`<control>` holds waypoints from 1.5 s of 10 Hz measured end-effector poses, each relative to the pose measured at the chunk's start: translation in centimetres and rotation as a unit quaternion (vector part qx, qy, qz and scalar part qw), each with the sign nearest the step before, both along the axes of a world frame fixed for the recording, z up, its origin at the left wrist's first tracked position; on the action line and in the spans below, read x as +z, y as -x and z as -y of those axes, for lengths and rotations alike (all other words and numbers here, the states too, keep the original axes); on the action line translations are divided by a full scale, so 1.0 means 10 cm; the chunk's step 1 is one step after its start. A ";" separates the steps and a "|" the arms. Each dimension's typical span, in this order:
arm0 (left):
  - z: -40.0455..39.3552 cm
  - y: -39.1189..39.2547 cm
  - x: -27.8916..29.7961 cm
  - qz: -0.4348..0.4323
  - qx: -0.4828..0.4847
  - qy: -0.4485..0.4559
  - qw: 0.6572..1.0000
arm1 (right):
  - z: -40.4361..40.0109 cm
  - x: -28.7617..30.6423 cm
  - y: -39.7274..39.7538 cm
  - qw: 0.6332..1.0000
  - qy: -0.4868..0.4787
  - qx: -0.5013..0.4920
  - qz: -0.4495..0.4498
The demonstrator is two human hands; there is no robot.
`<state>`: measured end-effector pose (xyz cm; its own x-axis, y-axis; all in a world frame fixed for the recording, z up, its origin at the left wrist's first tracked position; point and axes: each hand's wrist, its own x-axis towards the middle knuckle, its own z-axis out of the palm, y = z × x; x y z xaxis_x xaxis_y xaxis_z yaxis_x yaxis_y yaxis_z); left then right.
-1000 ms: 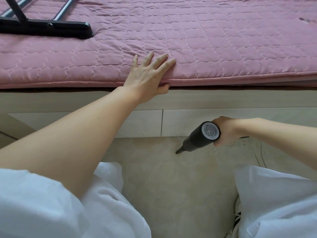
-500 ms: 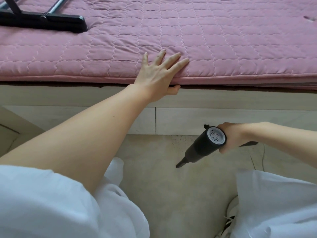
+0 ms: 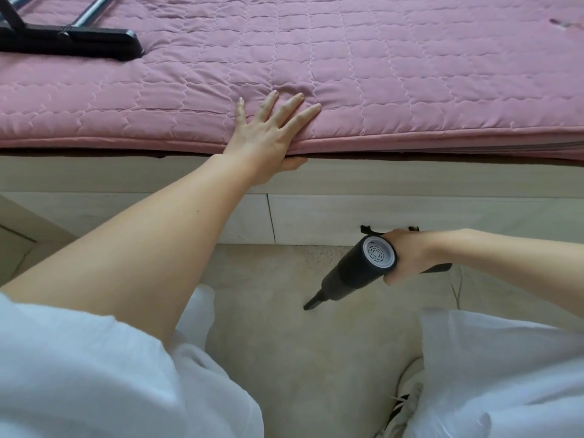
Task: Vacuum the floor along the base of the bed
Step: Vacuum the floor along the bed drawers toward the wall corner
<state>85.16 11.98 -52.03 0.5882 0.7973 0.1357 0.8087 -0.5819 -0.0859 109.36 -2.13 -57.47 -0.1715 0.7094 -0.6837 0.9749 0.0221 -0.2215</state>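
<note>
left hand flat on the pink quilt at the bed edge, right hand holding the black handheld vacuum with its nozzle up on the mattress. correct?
Not quite. In the head view the black cylindrical handheld vacuum, gripped by the right hand, points its nozzle down at the beige floor. The left hand does lie flat on the pink quilted mattress cover.

Black floor-brush head (image 3: 68, 39) with metal tubes (image 3: 90, 12) — far left (partly cropped) — white shoe (image 3: 406, 403) below.

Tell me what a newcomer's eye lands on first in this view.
The pink quilted mattress pad fills the top of the view, with the left hand laid flat, fingers spread, over its near edge. Lower right, the right hand grips a black handheld vacuum, its nozzle pointing down-left toward the beige floor near the pale bed base. A black floor-brush head lies on the pad at top left.
</note>
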 end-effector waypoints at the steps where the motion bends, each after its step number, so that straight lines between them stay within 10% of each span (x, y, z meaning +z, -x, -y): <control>1: -0.01 0.01 0.00 -0.002 0.002 0.002 1.000 | 0.01 0.00 -0.05 1.000 -0.012 -0.007 -0.002; 15: -0.01 0.05 0.09 0.003 -0.013 0.008 1.000 | -0.03 -0.09 -0.22 0.998 -0.065 -0.012 -0.013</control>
